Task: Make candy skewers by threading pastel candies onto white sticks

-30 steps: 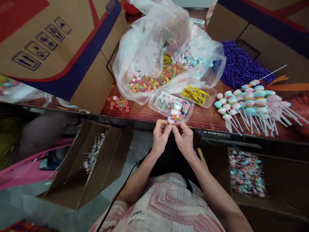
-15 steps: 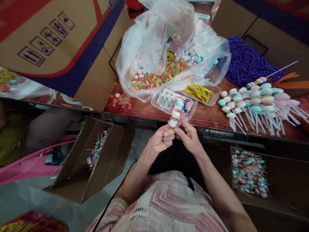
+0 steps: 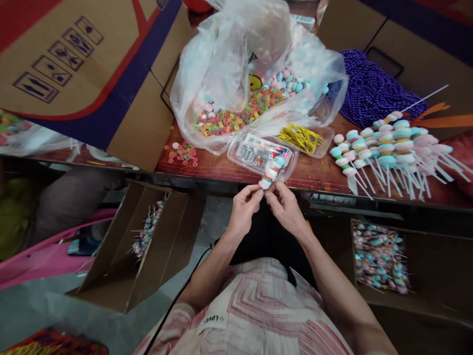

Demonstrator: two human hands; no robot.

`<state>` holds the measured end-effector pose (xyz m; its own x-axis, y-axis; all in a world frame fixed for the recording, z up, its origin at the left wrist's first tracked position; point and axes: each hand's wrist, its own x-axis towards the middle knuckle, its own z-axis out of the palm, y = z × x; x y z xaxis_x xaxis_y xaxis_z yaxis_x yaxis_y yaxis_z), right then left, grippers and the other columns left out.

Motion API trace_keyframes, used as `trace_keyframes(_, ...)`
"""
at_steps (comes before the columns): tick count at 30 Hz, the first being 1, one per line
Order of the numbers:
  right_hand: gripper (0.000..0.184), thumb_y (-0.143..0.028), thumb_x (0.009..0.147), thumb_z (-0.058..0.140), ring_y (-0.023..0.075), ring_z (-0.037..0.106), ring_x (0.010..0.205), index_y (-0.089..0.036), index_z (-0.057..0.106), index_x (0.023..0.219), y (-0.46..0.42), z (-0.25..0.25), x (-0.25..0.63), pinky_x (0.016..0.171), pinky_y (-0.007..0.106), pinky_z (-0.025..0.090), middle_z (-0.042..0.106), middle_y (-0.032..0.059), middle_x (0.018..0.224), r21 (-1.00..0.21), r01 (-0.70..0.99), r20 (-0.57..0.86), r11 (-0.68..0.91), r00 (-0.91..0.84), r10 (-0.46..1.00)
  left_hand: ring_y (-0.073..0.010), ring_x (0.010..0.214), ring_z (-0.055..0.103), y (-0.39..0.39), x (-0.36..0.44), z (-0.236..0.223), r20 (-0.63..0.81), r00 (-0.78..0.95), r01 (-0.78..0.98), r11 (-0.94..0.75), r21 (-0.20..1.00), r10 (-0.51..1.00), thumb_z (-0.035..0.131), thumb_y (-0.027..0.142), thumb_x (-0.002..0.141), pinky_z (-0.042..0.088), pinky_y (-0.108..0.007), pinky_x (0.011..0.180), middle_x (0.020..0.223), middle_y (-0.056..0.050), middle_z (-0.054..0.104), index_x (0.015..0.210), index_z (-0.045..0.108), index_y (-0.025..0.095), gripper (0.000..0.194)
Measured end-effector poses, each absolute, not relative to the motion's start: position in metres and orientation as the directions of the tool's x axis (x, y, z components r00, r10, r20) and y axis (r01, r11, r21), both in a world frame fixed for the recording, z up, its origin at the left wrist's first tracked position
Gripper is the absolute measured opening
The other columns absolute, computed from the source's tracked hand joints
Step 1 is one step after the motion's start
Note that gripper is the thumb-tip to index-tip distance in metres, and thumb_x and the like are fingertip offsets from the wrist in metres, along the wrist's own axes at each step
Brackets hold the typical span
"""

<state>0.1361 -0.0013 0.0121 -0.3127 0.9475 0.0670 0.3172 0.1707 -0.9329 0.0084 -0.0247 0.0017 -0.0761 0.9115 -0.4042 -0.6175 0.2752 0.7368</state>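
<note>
Just off the table's front edge, my left hand (image 3: 244, 209) pinches the lower end of a candy skewer (image 3: 272, 173) with pink, white and blue marshmallows. My right hand (image 3: 286, 207) is closed beside it, its thumb and finger also pinched at the skewer's base. The fingers hide the stick and whatever else is there. Behind the skewer is a clear plastic tray (image 3: 234, 157) of printed labels (image 3: 254, 151). Next to that, another clear tray (image 3: 325, 148) has gold twist ties (image 3: 301, 138) in it.
Finished-looking candy skewers (image 3: 388, 143) lie piled at the right, by purple cord (image 3: 369, 88). A plastic bag (image 3: 221, 54) holds ring candies (image 3: 236, 118) and marshmallows. Loose rings (image 3: 185, 154) lie left. Cartons (image 3: 136, 123) flank the table; open boxes (image 3: 107, 256) with wrapped skewers (image 3: 380, 256) stand below.
My left hand's fingers have shifted from being curled around the skewer's base to a fingertip pinch. The skewer leans a little more to the right. The whole view has moved slightly.
</note>
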Motion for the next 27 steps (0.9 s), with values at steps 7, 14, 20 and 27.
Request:
trace_keyframes(7,0.02,-0.022,0.099,0.047,0.0206,0.067,0.094,-0.023,0.066,0.103,-0.006,0.005,0.142,0.085,0.033,0.051,0.07,0.0086,0.102,-0.742,0.437,0.392,0.508,-0.33,0.858,0.0014,0.042,0.03,-0.012,0.003,0.001,-0.522,0.086,-0.766,0.392,0.51,0.848,0.086,0.021,0.065,0.019,-0.013,0.04,0.061,0.006,0.052,0.079,0.065,0.013,0.027)
trace_keyframes(14,0.022,-0.017,0.096,0.053,0.0206,0.07,0.088,-0.023,0.073,0.099,-0.001,0.001,0.143,0.08,0.035,0.056,0.075,0.009,0.095,-0.435,0.568,0.632,0.698,-0.36,0.687,0.0005,0.041,0.034,-0.018,0.006,0.012,-0.516,0.156,-0.792,0.419,0.445,0.842,0.085,0.02,0.065,0.021,-0.012,0.039,0.058,0.008,0.048,0.078,0.064,0.014,0.026)
trace_keyframes(20,0.015,-0.01,0.093,0.052,0.0188,0.062,0.076,-0.019,0.064,0.094,-0.004,0.002,0.128,0.07,0.032,0.052,0.067,0.0086,0.082,-0.367,0.61,0.749,0.702,-0.253,0.612,-0.0013,0.044,0.043,-0.023,0.01,0.008,-0.467,0.158,-0.799,0.39,0.457,0.87,0.089,0.026,0.064,0.031,-0.012,0.042,0.059,0.007,0.054,0.084,0.068,0.017,0.03)
trace_keyframes(27,0.013,-0.016,0.095,0.05,0.014,0.054,0.066,-0.021,0.054,0.084,-0.018,0.015,0.128,0.062,0.028,0.044,0.056,0.0007,0.076,-0.731,0.446,0.518,0.516,-0.129,0.846,-0.0159,0.082,0.066,-0.02,0.011,0.012,-0.4,0.208,-0.772,0.401,0.493,0.892,0.071,0.05,0.084,0.052,-0.028,0.075,0.088,-0.003,0.069,0.088,0.072,0.019,0.031)
